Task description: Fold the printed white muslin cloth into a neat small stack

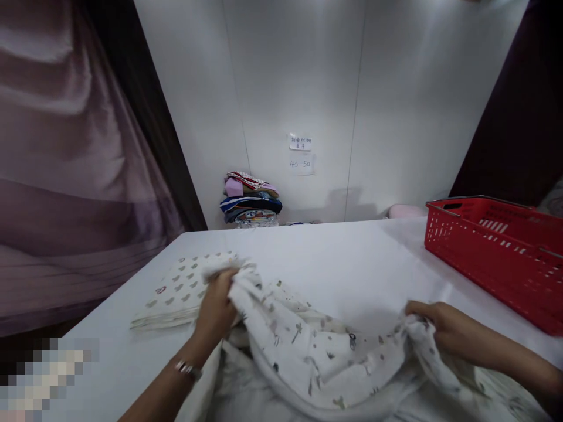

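A white cloth (308, 357) with small printed figures hangs in a sag between my two hands, its lower part bunched toward me. My left hand (219, 302), with a silver band on the wrist, is closed around one gathered part of it. Off to the right, my right hand (440, 325) grips another gathered part. Both hands are somewhat blurred. Behind my left hand, a folded white cloth (176, 287) with grey spots lies flat on the white table (343, 252).
A red plastic basket (497, 258) stands on the right. Beyond the table's far edge is a pile of folded fabrics (250, 202). Paper notes (301, 153) are stuck on the wall, and a pinkish curtain (65, 176) hangs at the left.
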Motion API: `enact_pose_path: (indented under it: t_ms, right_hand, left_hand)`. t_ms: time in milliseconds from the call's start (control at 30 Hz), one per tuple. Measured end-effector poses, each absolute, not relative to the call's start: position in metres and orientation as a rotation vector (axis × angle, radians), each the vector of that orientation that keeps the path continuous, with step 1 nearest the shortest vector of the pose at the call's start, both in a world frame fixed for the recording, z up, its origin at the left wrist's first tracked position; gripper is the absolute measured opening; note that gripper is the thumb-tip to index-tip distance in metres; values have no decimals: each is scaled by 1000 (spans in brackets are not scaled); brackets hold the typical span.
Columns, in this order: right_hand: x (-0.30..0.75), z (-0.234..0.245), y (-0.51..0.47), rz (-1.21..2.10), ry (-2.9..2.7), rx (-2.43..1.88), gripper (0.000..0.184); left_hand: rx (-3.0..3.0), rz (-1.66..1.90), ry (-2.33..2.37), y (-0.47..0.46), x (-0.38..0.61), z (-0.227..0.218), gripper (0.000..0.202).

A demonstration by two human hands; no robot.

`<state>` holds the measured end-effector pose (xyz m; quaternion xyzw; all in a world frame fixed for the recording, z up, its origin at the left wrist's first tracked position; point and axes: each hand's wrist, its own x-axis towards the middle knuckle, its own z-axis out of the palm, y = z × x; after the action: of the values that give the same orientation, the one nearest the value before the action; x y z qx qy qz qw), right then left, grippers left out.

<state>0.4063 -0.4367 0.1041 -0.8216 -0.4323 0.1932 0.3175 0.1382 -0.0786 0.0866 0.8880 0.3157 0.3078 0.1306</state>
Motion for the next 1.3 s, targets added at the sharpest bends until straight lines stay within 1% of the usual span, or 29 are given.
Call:
enact_pose_path:
  t_ms: [100, 200, 300, 367, 400, 467, 567, 633, 667, 733, 833, 900, 933, 1033, 1100, 1200, 1300]
  right_hand:
    - [387, 132, -395, 709, -1450, -1932, 32]
    - [375, 135, -360, 669, -1329, -1737, 56]
    - [376, 119, -341, 649, -1017, -1622, 76]
    - [379, 105, -337, 629, -890, -1553, 83]
    - [379, 98, -336, 628, -868, -1512, 82]
    - [375, 86, -334, 681, -875, -1435, 74]
    - [360, 71, -325, 942, -818, -1307, 56]
    - [350, 64, -317, 1107, -681, -1220, 43]
    - [348, 62, -312, 1135, -607, -1177, 37]
    - [347, 61, -301, 1061, -490, -1106, 29]
    - [358, 67, -283, 862, -359, -1061, 23]
    - [366, 74, -274, 777, -329, -1054, 22]
    - [368, 76, -270, 748, -338, -1049, 25]
    - [365, 80, -268, 735, -428, -1022, 42]
    - [356, 77, -273, 835, -528, -1006, 49]
    - [345, 70, -287, 977, -710, -988, 49]
    - [346, 69, -301, 994, -847, -1092, 47]
  left_hand:
    - [2721, 901, 384, -102, 207, 118, 33]
    - [2776, 759, -208, -138, 259, 131, 31]
    - [2717, 693, -351, -162, 282, 125, 30]
    - [2675, 672, -314, -167, 284, 116, 30]
    - [2662, 657, -310, -168, 284, 111, 30]
    - [2652, 620, -338, -169, 281, 102, 32]
    - [2686, 538, -394, -171, 280, 97, 39]
    - [2732, 509, -293, -170, 281, 102, 44]
    - [2752, 520, -186, -168, 282, 106, 44]
    - [2729, 619, 79, -165, 282, 118, 39]
    - [2506, 913, 375, -165, 273, 133, 23]
    - [2343, 962, 423, -174, 264, 132, 15]
    - [2288, 896, 412, -181, 259, 127, 17]
    - [2055, 459, 393, -202, 249, 98, 34]
    - [1723, 271, 488, -210, 245, 78, 48]
    - [1346, 250, 544, -215, 241, 60, 62]
    - [1212, 382, 501, -219, 237, 56, 60]
